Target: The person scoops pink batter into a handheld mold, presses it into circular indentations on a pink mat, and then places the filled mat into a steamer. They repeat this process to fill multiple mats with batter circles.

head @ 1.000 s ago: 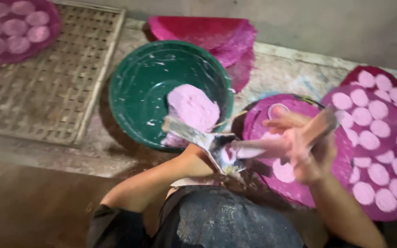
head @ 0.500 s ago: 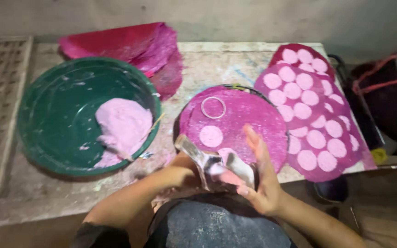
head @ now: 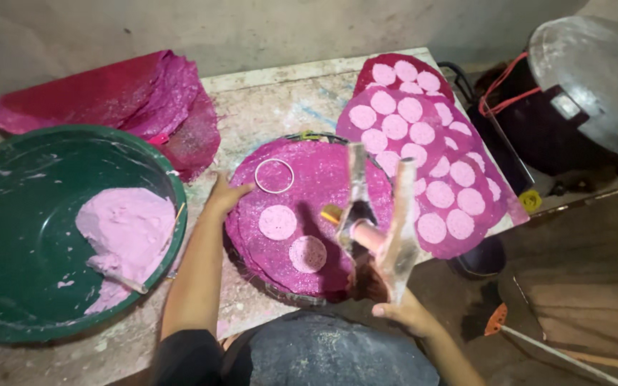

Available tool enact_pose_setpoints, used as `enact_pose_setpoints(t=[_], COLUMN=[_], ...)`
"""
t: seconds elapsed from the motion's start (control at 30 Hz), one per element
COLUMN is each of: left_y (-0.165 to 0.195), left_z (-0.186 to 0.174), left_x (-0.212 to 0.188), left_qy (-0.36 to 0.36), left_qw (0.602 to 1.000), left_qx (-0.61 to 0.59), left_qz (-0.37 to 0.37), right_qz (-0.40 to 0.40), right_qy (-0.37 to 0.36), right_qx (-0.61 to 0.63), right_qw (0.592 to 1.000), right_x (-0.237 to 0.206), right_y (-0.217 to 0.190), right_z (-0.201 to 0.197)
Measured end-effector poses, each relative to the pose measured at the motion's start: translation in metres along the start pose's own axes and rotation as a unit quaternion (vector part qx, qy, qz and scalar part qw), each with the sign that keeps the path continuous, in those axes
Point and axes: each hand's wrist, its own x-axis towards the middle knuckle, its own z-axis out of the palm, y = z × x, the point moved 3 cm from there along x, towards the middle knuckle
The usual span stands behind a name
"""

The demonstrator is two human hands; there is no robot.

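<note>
While my left hand (head: 224, 194) rests flat, fingers spread, on the round magenta tray (head: 337, 161), my right hand (head: 398, 309) grips the metal scoop tool (head: 377, 221) above it, two pale batter discs (head: 278, 222) laid, most of it bare.

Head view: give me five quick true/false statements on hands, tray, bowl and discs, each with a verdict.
1. The left hand rests on the edge of the round pink tray. True.
2. The right hand is empty. False: it holds a clear plastic bag.
3. The green bowl holds pale pink dough. True.
4. The metal ring lies inside the bowl. False: it lies on the tray.
5. The tray carries two pale discs. True.
</note>
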Motion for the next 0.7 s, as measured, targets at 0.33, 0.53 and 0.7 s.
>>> enact_pose_setpoints(t=[0.33, 0.53, 0.7], left_y=[-0.076, -0.035, -0.023], left_z=[0.015, 0.005, 0.006], left_x=[-0.108, -0.156, -0.149], left_qy=[0.205, 0.057, -0.034], left_qw=[0.978, 0.924, 0.91], left_qx=[0.036, 0.297, 0.351], left_qz=[0.01, 0.233, 0.219], right_qz=[-0.01, 0.008, 0.01], right_qy=[0.038, 0.074, 0.07], right_qx=[0.22, 0.184, 0.195], right_qw=[0.975, 0.98, 0.978], right_x=[0.022, 0.038, 0.042], right_y=[-0.04, -0.036, -0.026], right_z=[0.032, 0.03, 0.043])
